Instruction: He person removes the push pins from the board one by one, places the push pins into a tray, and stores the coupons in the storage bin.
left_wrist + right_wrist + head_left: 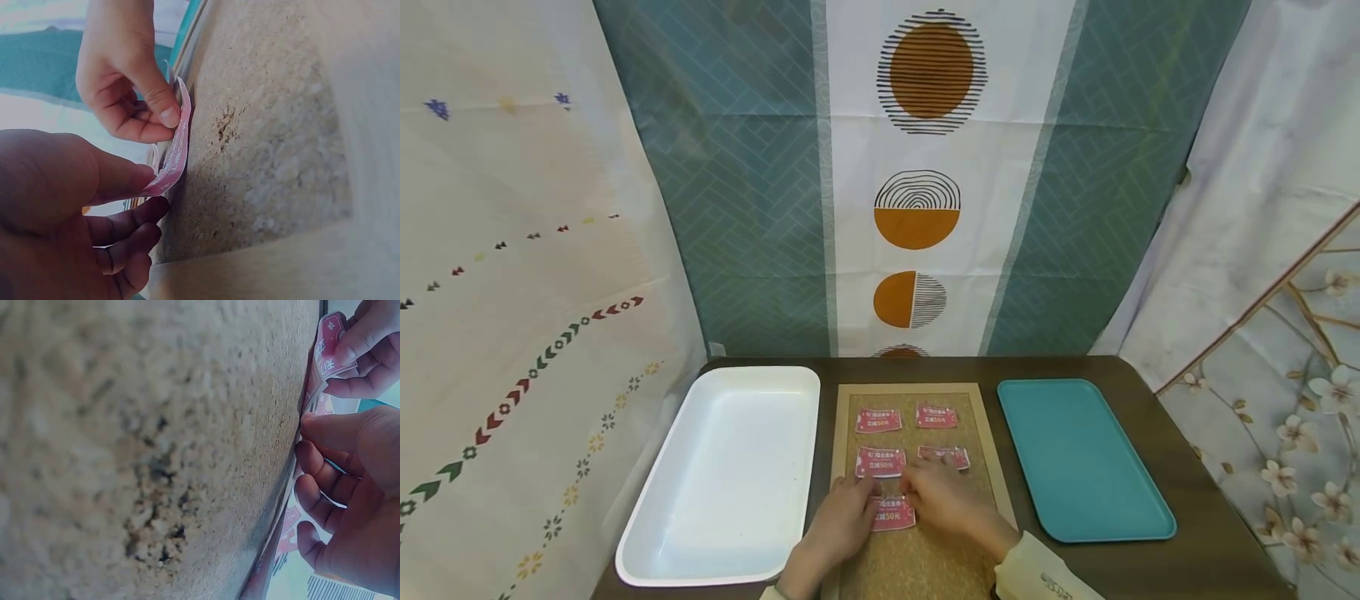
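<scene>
A small red paper coupon (891,514) with white print lies lowest on the cork board (917,567). At its left end my left hand (842,512) pinches it between thumb and fingers. My right hand (943,496) has its thumb and bent forefinger together at the coupon's other end, upper side. In the left wrist view the coupon (174,165) bows up from the cork between the two hands. The right wrist view shows the coupon (326,347) edge-on under the left thumb. Anything small between the right fingertips is hidden.
Several similar coupons (880,462) are set in two columns higher on the board; the right hand partly covers one (951,454). A white tray (722,475) stands left of the board, a teal tray (1086,458) right. The dark table (1210,550) shows around them.
</scene>
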`<state>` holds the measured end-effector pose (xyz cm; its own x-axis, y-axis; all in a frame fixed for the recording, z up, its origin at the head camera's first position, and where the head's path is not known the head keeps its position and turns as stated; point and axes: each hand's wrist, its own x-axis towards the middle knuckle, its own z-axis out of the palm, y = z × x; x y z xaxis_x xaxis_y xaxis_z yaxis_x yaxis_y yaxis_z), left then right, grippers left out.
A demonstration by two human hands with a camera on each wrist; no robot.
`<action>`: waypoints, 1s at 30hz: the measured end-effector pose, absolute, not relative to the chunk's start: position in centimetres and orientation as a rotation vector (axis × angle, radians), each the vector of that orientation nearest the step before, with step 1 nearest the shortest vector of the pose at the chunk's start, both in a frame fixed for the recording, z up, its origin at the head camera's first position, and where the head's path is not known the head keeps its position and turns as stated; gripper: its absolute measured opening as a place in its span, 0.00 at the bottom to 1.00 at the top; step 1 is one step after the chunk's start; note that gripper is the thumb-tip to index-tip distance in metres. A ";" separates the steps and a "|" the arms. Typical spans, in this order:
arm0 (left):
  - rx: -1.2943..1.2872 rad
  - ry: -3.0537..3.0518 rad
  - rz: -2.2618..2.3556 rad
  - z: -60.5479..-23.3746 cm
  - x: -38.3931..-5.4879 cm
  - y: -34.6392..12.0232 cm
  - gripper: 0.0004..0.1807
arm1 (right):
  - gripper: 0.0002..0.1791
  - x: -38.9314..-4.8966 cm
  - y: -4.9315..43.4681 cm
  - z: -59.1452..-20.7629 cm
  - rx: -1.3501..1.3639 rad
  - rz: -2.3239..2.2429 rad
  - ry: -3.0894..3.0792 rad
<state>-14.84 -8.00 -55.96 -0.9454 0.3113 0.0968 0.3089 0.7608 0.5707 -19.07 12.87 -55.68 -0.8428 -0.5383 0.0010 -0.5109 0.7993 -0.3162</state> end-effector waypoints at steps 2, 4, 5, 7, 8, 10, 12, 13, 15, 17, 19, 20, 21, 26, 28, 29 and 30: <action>0.500 2.941 0.960 -56.0 -14.9 -8.0 0.05 | 0.05 -19.1 12.8 -55.7 -0.841 -0.468 2.901; 0.483 2.938 0.969 -56.0 -14.9 -7.9 0.05 | 0.05 -19.2 12.7 -55.8 -0.838 -0.473 2.903; 0.470 2.938 0.967 -56.0 -14.8 -7.9 0.05 | 0.05 -19.2 12.7 -55.8 -0.838 -0.476 2.903; 0.453 2.942 0.963 -56.1 -14.8 -7.8 0.05 | 0.05 -19.3 12.7 -55.9 -0.842 -0.479 2.900; 0.452 2.943 0.963 -56.1 -14.8 -7.8 0.05 | 0.05 -19.3 12.7 -55.9 -0.843 -0.480 2.895; 0.462 2.949 0.964 -56.1 -14.8 -7.7 0.05 | 0.05 -19.3 12.6 -55.9 -0.836 -0.480 2.884; 0.483 2.946 0.957 -56.2 -14.8 -7.7 0.05 | 0.04 -19.3 12.5 -55.9 -0.826 -0.482 2.871; 0.496 2.941 0.955 -56.2 -14.8 -7.7 0.06 | 0.04 -19.3 12.5 -55.9 -0.820 -0.486 2.866; 0.520 2.930 0.951 -56.2 -14.8 -7.6 0.07 | 0.04 -19.2 12.4 -55.9 -0.806 -0.485 2.856; 0.539 2.924 0.938 -56.3 -14.8 -7.7 0.08 | 0.05 -19.2 12.3 -55.7 -0.799 -0.478 2.851; 0.552 2.923 0.937 -56.3 -14.8 -7.7 0.08 | 0.05 -19.2 12.3 -55.7 -0.789 -0.471 2.847; 0.559 2.925 0.939 -56.3 -14.8 -7.7 0.09 | 0.05 -19.2 12.3 -55.6 -0.783 -0.467 2.843; 0.562 2.926 0.940 -56.4 -14.9 -7.7 0.08 | 0.06 -19.2 12.3 -55.5 -0.777 -0.465 2.838; 0.550 2.920 0.974 -56.3 -14.8 -7.7 0.08 | 0.06 -19.2 12.4 -55.3 -0.771 -0.525 2.796; 0.545 2.915 0.996 -56.3 -14.8 -7.8 0.08 | 0.07 -19.2 12.4 -55.4 -0.776 -0.561 2.780; 0.543 2.911 1.006 -56.3 -14.8 -7.8 0.08 | 0.07 -19.2 12.4 -55.4 -0.779 -0.575 2.777; 0.543 2.911 1.012 -56.4 -14.7 -7.8 0.08 | 0.08 -19.2 12.3 -55.5 -0.773 -0.586 2.771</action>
